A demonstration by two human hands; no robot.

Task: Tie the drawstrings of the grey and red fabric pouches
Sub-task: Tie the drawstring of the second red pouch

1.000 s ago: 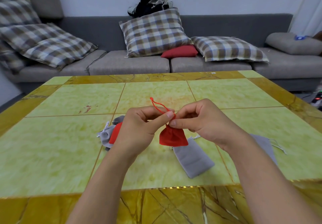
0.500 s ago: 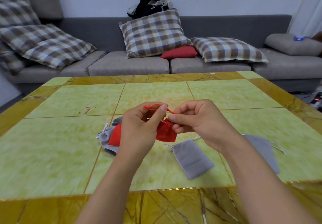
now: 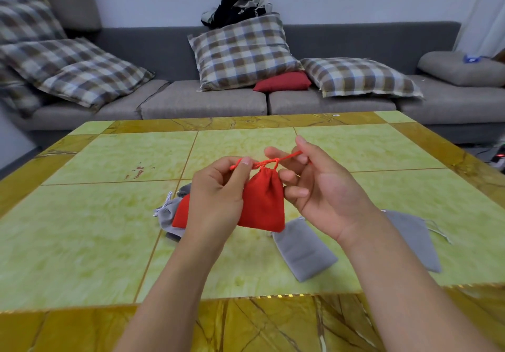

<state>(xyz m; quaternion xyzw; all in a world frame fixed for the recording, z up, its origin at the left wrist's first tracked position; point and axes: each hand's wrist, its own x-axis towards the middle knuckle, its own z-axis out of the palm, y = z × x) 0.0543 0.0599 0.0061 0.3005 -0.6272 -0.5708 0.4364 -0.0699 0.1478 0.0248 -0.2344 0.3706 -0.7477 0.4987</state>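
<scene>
Above the middle of the green-tiled, yellow-bordered desk, the left hand and right hand each pinch an end of the red drawstring; the small red fabric pouch hangs cinched between them. Bare desk lies left; a grey sofa stands behind.

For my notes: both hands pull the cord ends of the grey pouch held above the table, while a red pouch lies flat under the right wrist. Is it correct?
Colours are swapped. The head view shows the left hand and right hand pulling the cords of the red pouch; the grey pouch lies flat.
</scene>
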